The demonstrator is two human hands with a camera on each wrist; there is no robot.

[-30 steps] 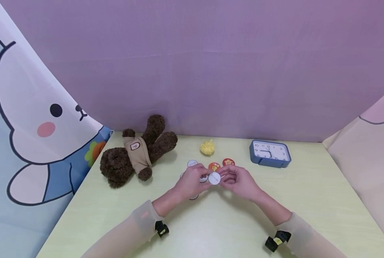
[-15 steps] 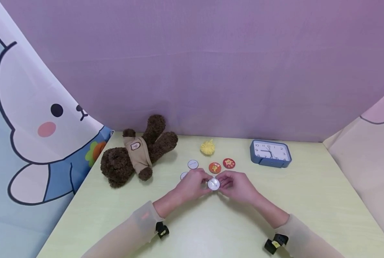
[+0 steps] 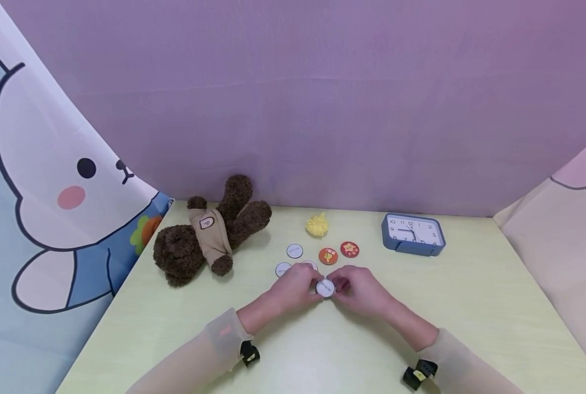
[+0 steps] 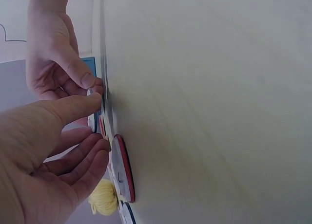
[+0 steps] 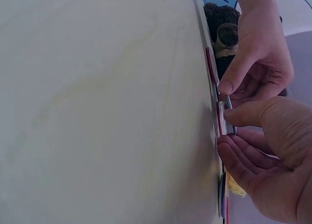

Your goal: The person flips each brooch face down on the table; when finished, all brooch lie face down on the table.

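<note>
A small round badge [image 3: 325, 288], pale side up with a thin mark across it, is held just in front of the other badges. My left hand [image 3: 293, 289] pinches its left edge between thumb and fingers. Opposite, my right hand [image 3: 363, 291] pinches the right edge. Both wrist views show the thumbs near the rim, the badge slightly above the table. Two pale badges, one behind [image 3: 295, 251] and one beside [image 3: 283, 269] the left hand, lie flat. A third pale badge [image 3: 311, 264] is partly covered by that hand. An orange badge [image 3: 328, 255] and a red star badge [image 3: 349, 249] lie picture side up.
A brown teddy bear [image 3: 209, 235] in a beige shirt lies at the back left. A yellow yarn ball [image 3: 317, 225] sits behind the badges. To the back right stands a blue clock [image 3: 413, 235]. A purple cloth [image 3: 302, 109] hangs along the table's [image 3: 470, 306] far edge.
Both hands have drawn the held badge a little toward the person, away from the orange badge. Pale badges on the left have come partly into sight. The teddy bear, yarn and clock stay put.
</note>
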